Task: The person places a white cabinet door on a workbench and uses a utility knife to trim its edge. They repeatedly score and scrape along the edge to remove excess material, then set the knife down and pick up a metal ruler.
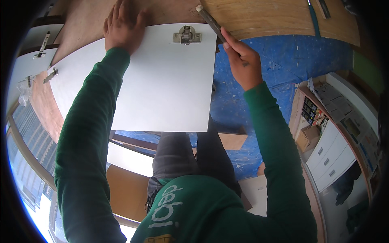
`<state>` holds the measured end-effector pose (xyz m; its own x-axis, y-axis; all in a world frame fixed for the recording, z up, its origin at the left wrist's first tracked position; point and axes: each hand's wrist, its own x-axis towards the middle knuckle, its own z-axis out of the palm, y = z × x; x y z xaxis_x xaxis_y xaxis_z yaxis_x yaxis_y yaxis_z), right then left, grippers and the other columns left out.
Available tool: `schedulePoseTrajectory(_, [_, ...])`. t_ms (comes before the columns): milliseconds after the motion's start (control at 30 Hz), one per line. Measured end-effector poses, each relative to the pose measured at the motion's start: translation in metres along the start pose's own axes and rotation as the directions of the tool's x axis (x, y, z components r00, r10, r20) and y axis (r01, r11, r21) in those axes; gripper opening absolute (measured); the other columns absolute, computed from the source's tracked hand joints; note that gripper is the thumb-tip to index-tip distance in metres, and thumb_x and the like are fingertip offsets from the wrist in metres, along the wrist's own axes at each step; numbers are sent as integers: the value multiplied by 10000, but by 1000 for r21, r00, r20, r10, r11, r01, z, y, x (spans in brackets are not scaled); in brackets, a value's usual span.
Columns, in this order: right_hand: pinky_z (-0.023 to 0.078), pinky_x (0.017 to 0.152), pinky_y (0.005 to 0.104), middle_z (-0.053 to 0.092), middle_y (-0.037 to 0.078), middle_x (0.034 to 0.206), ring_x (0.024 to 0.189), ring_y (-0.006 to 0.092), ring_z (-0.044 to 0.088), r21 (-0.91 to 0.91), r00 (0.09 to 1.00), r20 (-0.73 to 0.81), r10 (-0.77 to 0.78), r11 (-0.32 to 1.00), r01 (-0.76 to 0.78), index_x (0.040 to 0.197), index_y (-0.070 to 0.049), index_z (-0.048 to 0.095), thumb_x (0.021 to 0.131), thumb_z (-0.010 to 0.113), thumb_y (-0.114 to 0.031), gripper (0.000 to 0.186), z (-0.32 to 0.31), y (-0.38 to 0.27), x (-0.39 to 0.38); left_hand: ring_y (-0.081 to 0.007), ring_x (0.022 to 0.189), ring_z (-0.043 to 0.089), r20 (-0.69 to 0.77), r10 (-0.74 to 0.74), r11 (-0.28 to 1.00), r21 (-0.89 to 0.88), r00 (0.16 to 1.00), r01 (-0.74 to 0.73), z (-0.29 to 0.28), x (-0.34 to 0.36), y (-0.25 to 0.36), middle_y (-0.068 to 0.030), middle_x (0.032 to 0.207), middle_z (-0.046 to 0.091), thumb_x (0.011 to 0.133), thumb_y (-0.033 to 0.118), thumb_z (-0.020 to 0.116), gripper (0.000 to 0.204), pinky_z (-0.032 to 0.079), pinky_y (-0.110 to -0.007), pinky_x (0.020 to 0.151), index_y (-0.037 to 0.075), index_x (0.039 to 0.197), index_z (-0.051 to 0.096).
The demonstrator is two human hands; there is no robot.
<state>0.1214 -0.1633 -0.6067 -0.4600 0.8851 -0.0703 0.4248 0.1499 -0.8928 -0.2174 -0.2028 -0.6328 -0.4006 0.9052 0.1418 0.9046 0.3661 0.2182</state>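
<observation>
A white cabinet door panel lies in front of me on a brown wooden work surface. A metal concealed hinge is fitted near its far right corner, and another hinge sits at its left end. My left hand lies at the panel's far edge, fingers stretched out past it toward the brown surface. In my right hand is a dark stick-like tool with a pale tip, gripped near its lower end. It slants up and left beyond the panel's far right corner; its exact kind is unclear.
Other white panels with hinges stand at the far left, near a window. A plywood sheet lies far right with a teal-handled tool. Blue sheeting covers the floor. A white drawer unit stands right.
</observation>
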Motion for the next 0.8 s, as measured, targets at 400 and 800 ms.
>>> schedulePoseTrajectory(400, [518, 669, 307, 663, 78, 803, 681, 172, 609, -49, 999, 44, -20, 999, 22, 1442, -243, 650, 1028, 650, -86, 443, -7, 11, -38, -293, 1550, 325, -11, 10, 1000, -10, 1000, -10, 1, -2, -4, -71, 1676, 378, 1010, 577, 504, 726, 220, -467, 1270, 151, 1591, 414])
schedulePoseTrajectory(800, [541, 992, 411, 697, 281, 1254, 1180, 339, 695, -83, 981, -158, 110, 989, -125, 1523, -73, 503, 940, 768, -377, 709, 19, -15, 49, -310, 1544, 330, 23, -11, 999, -32, 1000, 12, -3, -1, 3, -119, 1661, 381, 1013, 502, 527, 691, 227, -469, 1271, 129, 1583, 411])
